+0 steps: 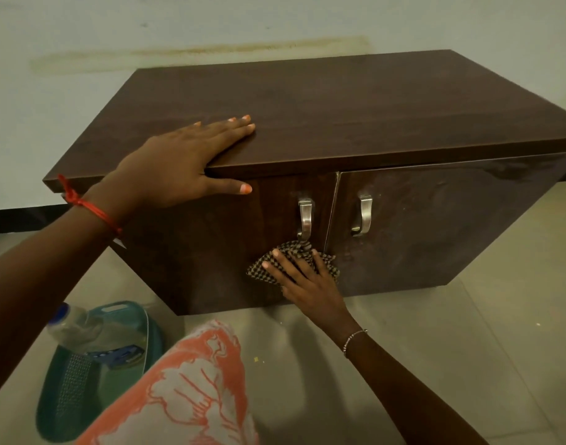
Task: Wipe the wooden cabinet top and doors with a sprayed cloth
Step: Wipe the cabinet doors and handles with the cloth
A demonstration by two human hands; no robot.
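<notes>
A low dark wooden cabinet [339, 117] stands on the tiled floor, with two doors and a metal handle on each. My left hand [182, 162] lies flat on the front left edge of its top, thumb hooked under the overhang. My right hand [302, 277] presses a checked cloth [259, 268] with spread, straight fingers against the lower part of the left door [211, 252], just below that door's handle [305, 220]. The right door [435, 226] looks glossy and streaked.
A spray bottle [82, 326] lies in a teal plastic basket [69, 396] on the floor at the lower left. My knee in orange-and-white fabric [191, 390] fills the bottom middle. A pale wall runs behind the cabinet, and tiled floor extends to the right.
</notes>
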